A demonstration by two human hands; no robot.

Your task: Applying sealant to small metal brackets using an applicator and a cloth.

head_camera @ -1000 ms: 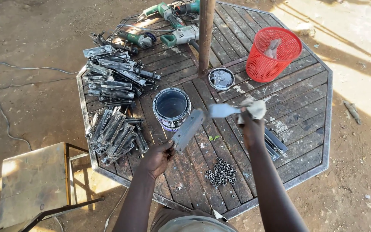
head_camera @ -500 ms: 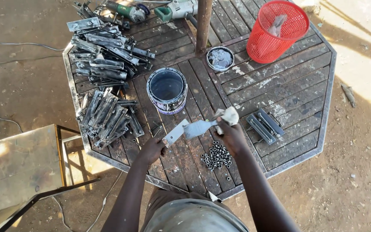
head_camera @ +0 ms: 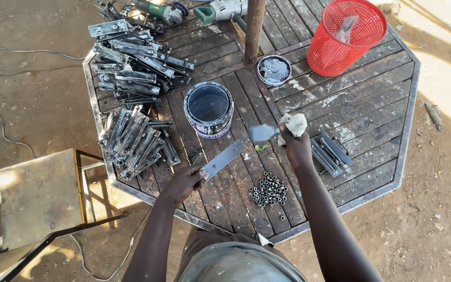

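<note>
My left hand (head_camera: pixel 184 183) grips one end of a flat grey metal strip (head_camera: pixel 223 159), held tilted over the wooden octagonal table (head_camera: pixel 371 125). My right hand (head_camera: pixel 294 143) holds a putty knife with a grey blade (head_camera: pixel 263 132) and a crumpled rag (head_camera: pixel 294 124) around its handle. The blade sits just above and right of the strip, apart from it. An open paint tin (head_camera: pixel 209 108) stands just beyond both hands.
Piles of metal strips (head_camera: pixel 134 138) and brackets (head_camera: pixel 131 57) cover the table's left side. A heap of nuts (head_camera: pixel 268 189) lies near the front. Two metal pieces (head_camera: pixel 331 152) lie at right. Also: small tin (head_camera: pixel 274 69), red basket (head_camera: pixel 345 36), power tools (head_camera: pixel 184 11), pole (head_camera: pixel 253 28), metal stool (head_camera: pixel 40 196).
The view has shifted down slightly. My right hand has lifted the putty knife off the strip and drawn it up to the right; my left hand still holds the strip.
</note>
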